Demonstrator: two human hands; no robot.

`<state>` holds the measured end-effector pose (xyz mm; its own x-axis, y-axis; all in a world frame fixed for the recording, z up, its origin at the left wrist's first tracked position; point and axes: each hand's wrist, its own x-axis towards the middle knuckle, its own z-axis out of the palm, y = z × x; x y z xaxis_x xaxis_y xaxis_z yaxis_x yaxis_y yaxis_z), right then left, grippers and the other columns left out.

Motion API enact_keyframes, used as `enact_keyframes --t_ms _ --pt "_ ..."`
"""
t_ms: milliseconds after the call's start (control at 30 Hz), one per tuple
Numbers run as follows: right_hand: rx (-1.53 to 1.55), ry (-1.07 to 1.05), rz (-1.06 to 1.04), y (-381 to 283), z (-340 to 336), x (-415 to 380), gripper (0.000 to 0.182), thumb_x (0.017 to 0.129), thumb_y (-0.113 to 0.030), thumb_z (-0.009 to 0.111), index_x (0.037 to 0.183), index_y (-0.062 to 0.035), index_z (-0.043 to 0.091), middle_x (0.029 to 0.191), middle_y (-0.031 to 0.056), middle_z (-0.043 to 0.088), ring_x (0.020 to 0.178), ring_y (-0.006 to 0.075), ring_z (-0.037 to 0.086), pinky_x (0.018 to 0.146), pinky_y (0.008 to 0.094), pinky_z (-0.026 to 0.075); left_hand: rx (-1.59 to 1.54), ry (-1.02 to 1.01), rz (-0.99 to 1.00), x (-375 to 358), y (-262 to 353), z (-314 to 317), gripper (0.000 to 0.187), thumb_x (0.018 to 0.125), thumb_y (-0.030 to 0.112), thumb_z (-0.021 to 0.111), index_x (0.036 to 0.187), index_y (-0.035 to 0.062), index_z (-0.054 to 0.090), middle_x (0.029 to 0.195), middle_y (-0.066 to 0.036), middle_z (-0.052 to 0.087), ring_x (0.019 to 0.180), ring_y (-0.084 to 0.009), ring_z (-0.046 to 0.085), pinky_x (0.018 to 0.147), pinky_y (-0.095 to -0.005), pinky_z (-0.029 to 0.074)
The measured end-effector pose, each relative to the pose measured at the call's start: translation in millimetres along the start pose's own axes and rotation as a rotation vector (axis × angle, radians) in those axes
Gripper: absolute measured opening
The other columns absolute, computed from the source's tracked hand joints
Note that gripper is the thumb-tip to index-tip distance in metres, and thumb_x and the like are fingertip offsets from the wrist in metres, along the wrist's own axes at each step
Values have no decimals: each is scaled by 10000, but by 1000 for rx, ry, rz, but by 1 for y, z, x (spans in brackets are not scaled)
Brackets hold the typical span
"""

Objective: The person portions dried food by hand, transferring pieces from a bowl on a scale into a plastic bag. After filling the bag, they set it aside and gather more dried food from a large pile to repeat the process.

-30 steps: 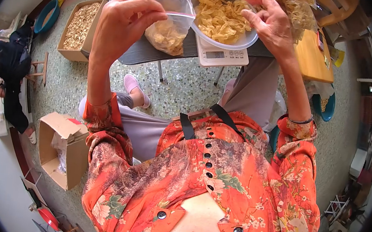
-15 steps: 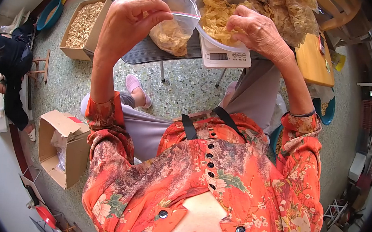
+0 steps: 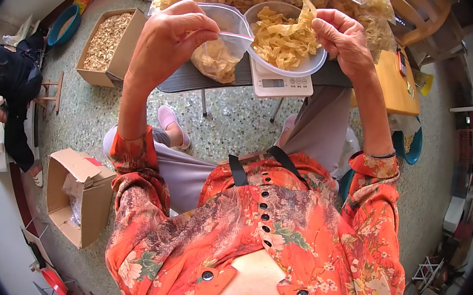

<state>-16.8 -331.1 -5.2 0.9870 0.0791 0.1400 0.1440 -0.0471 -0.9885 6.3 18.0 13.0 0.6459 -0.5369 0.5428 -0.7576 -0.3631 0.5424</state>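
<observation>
Right hand (image 3: 343, 38) is now lifting a pinched dried strip (image 3: 302, 16) out of the scale bowl (image 3: 308, 66), beside the zip bag (image 3: 224, 42) whose rim the left hand (image 3: 170, 37) is still pinching open.

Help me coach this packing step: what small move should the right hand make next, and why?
Probably carry the pinched strips left and drop them into the zip bag. The right hand has them lifted above the bowl on the scale, while the left hand holds the bag's mouth open beside it, only partly filled.
</observation>
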Motion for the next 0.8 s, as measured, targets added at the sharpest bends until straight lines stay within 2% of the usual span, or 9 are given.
enact_keyframes --t_ms 200,267,300,433,467,533,600,700,800 --pt "172 -1 -139 -30 21 4 205 942 -152 782 1089 -33 705 807 -16 673 633 23 542 529 172 410 52 27 -34 -2 7 3 93 856 43 790 949 37 783 876 -43 679 738 -135 634 637 -273 495" --pt "115 156 -157 -34 35 4 227 989 -131 721 1185 -25 672 845 -34 658 630 0 486 515 148 377 73 29 -61 -1 11 4 90 854 54 796 942 41 782 874 -36 674 712 -128 624 621 -269 491" --pt "118 11 -222 -34 36 5 208 984 -121 726 1164 -29 678 870 -28 680 658 -2 511 555 146 405 71 37 -42 -1 12 3 87 854 55 795 938 40 781 873 -34 673 711 -129 628 624 -271 494" --pt "-139 30 -325 -42 92 6 164 954 -85 750 1103 -49 691 873 -37 698 698 -5 550 607 164 440 34 63 -17 -1 12 5 71 854 51 790 922 37 776 867 -34 669 727 -138 647 638 -278 511" --pt "-185 -7 -347 -38 96 11 164 913 -103 797 1047 -43 724 863 7 731 760 59 664 683 211 553 35 65 -20 -1 11 5 71 854 51 790 922 37 776 867 -34 669 727 -138 647 638 -278 511" --pt "-343 -61 -330 -33 108 15 155 893 -71 799 1028 -31 734 867 22 739 802 53 677 695 221 560 16 51 14 -1 9 5 76 849 45 790 920 28 768 865 -39 668 746 -147 661 663 -282 531" --pt "-489 -106 -362 -38 111 15 120 899 -83 770 1001 -25 744 854 61 746 780 129 712 699 274 566 58 52 9 -2 12 2 84 845 41 792 922 22 764 865 -44 666 752 -153 664 676 -282 539" --pt "-854 -251 -683 -37 115 25 260 980 -256 650 921 -24 751 921 127 711 889 341 689 807 422 548 103 58 -7 -3 12 2 95 843 34 794 928 11 758 867 -52 665 761 -161 670 696 -284 552" --pt "-1010 -402 -556 -44 114 26 389 1012 -378 591 917 -35 748 943 141 701 930 339 692 842 443 538 122 66 -35 -5 11 2 97 850 33 792 936 5 757 871 -59 666 769 -162 676 706 -283 558"
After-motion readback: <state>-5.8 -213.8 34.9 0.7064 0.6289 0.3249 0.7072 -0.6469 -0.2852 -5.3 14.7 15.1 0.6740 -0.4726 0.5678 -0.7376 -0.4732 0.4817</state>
